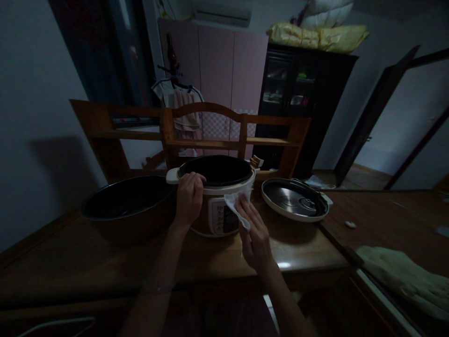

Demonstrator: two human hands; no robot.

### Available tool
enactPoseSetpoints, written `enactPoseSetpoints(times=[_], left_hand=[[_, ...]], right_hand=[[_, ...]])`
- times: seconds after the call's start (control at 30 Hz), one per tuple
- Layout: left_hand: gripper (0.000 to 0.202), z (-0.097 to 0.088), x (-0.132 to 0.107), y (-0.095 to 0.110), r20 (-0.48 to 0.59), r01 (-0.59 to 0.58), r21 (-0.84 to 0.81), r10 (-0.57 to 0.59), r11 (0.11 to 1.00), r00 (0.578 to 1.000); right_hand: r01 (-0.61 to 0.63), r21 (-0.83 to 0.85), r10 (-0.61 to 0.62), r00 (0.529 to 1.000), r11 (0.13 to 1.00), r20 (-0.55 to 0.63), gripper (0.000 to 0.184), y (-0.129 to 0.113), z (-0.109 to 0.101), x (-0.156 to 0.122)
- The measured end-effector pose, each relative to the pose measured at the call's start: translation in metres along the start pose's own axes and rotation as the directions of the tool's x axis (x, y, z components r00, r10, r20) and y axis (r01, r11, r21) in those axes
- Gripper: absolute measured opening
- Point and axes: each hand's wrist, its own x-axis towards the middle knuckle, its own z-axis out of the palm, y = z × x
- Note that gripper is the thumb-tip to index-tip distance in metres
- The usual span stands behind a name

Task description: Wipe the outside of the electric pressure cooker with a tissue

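Observation:
A white electric pressure cooker (204, 220) stands upright on the wooden desk, its top uncovered and its inside dark. My left hand (189, 196) is closed over the near left part of its rim, fingers curled inward. With my right hand (254, 229) I press a white cloth (235, 206) flat against the cooker's front right side, just beside the control panel (220, 216). To the left sits a large dark inner pot (129, 224). The cooker's round lid (294, 200) lies to the right, its metal underside facing up.
Behind the cooker runs a wooden shelf rail (205, 144) along the desk's back. A small wooden object (257, 162) is near the cooker's right handle. On the right, a brown surface (386, 215) holds a small pale item (350, 225) and a light green cloth (403, 276).

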Motion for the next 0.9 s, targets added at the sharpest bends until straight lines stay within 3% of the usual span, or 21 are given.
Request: enactPoseSetpoints(times=[0.2, 0.9], left_hand=[[0.035, 0.0, 0.001, 0.0, 0.004, 0.001, 0.002, -0.001, 1.0, 1.0], [0.036, 0.0, 0.001, -0.001, -0.006, -0.02, 0.015, 0.02, 1.0, 1.0]], right_hand=[[-0.003, -0.017, 0.004, 0.998, 1.0, 0.064, 0.059, 0.0, 0.013, 0.014], [-0.002, -0.015, 0.004, 0.99, 1.0, 0.139, 0.075, 0.013, 0.034, -0.036]])
